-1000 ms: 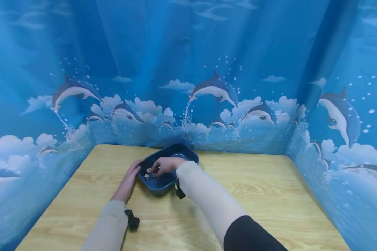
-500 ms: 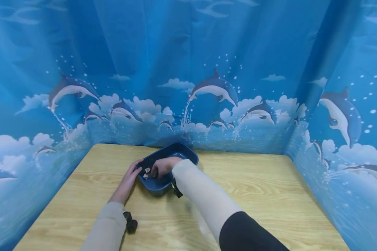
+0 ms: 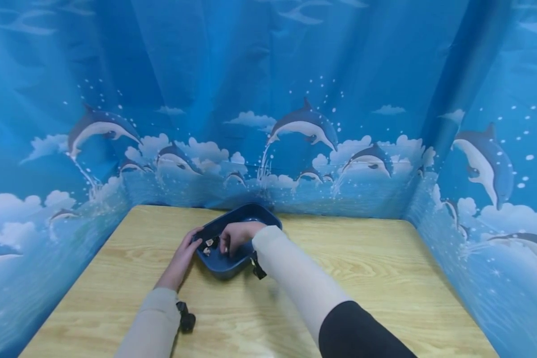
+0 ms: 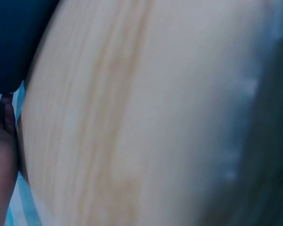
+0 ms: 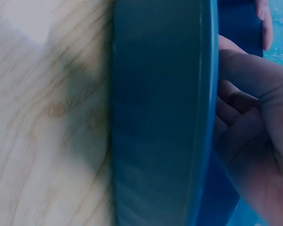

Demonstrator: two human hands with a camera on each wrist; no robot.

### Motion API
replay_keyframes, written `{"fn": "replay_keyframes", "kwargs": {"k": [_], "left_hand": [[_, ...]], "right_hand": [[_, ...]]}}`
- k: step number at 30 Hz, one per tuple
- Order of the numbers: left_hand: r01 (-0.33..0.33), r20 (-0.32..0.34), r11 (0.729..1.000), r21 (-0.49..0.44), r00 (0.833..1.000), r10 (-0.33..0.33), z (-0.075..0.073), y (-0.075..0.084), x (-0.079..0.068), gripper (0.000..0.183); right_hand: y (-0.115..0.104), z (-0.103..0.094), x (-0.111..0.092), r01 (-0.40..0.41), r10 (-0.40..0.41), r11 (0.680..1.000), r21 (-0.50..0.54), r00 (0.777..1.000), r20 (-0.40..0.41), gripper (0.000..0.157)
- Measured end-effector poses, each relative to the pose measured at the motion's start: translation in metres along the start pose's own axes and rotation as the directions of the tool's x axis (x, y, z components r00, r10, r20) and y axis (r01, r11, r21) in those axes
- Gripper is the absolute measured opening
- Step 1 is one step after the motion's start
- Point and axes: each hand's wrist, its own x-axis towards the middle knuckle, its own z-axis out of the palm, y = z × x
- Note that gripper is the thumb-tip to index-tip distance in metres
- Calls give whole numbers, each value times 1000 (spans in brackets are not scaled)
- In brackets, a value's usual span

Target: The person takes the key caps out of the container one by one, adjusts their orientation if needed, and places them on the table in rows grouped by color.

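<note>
A dark blue rectangular bin (image 3: 225, 272) stands slantwise at the back of the table. My left hand (image 3: 182, 256) rests against its left end, fingers fairly straight at the rim. Inside, near that end, lie a few small pieces (image 3: 209, 242) with pale faces and dark parts, too small to identify. My right hand (image 3: 237, 236) reaches down into the bin just right of them, fingers curled and pointing down. In the right wrist view the bin's wall (image 5: 162, 113) hides the fingertips of my right hand (image 5: 254, 108), so what they hold cannot be made out.
The light wood-grain table (image 3: 362, 278) extends to the right and in front of the bin. A blue curtain printed with dolphins (image 3: 304, 127) encloses the back and sides. Both wrists carry a small black camera.
My right hand dipped lower into the bin, then shifted slightly right. A dark small piece now shows beside the pale ones, left of its fingers. My left hand stays at the rim.
</note>
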Motion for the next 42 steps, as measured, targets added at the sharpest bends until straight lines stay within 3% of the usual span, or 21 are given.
{"fn": "replay_keyframes", "kwargs": {"k": [2,11,14,20,25,38,42], "left_hand": [[-11,-1,1000,-1,1000,11,1,0,-1,51],[-19,-13,1000,19,1000,19,2,3,-5,49],[-21,-11,1000,15,1000,21,2,2,-4,49],[0,-18,1000,7,1000,0,2,0,-3,50],[-5,-22,1000,15,1000,6,2,0,-2,50],[-20,3,1000,8,1000,20,0,0,0,51],[-16,9,1000,12,1000,16,1,1,-3,52]], "right_hand": [[3,-2,-3,10,-11,999,45,1000,5,5],[16,-16,-22,39,-45,987,155,998,34,15],[20,-21,-30,33,-41,985,167,998,43,12],[23,-30,-50,47,-53,984,169,998,33,24],[25,-36,-70,79,-83,982,174,996,16,25],[60,-25,-122,132,-123,989,66,985,-122,21],[75,-15,-136,136,-121,987,88,979,-162,22]]}}
